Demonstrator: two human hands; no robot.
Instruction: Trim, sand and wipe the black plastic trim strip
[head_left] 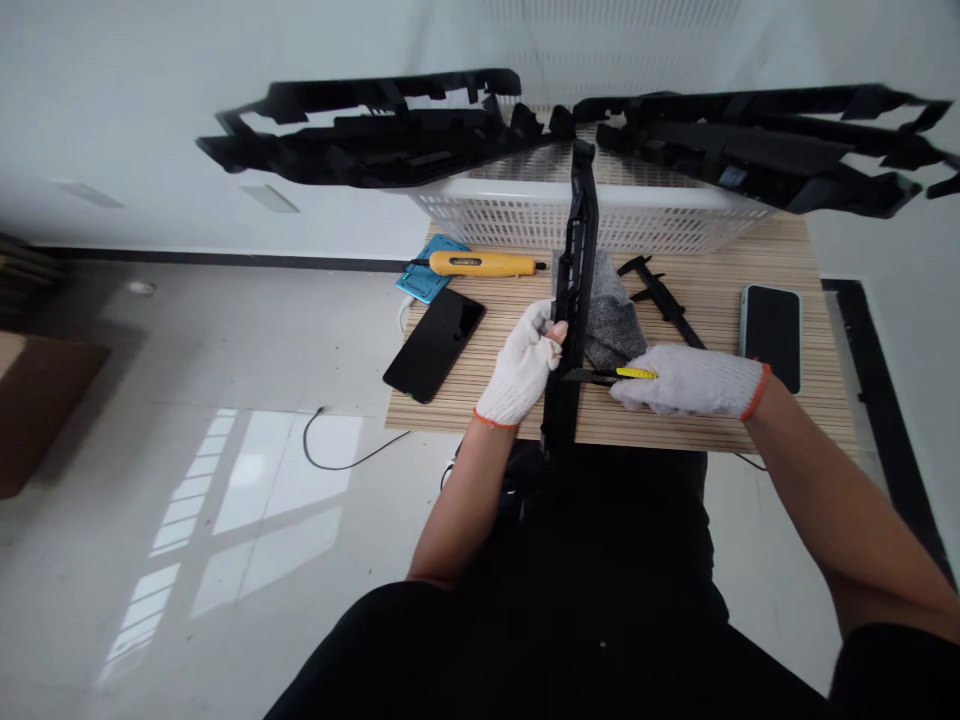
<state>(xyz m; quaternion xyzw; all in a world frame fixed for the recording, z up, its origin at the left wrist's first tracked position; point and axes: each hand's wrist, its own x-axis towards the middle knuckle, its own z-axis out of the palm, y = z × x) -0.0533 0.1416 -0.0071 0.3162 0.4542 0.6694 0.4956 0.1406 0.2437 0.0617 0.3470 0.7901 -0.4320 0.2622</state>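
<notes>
On your left hand (517, 368) and your right hand (686, 382) you wear white knitted gloves (504, 395), each of which finishes at the wrist with a thin orange edge (757, 390). At the left thumb (557, 333) the glove is open, so the tip is uncovered. Your forearms (459, 500) are bare below the short black sleeves (390, 615). Your clothing (570, 590) is plain black, with one small pale speck (602, 644).

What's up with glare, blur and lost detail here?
Head view: window-shaped glare on the glossy floor, lower left; head view: black clothing goes nearly featureless; head view: left hand and right hand read fairly clearly; head view: black parts over the white basket look a bit soft; head view: the yellow tool's lettering is too small to read.
</notes>
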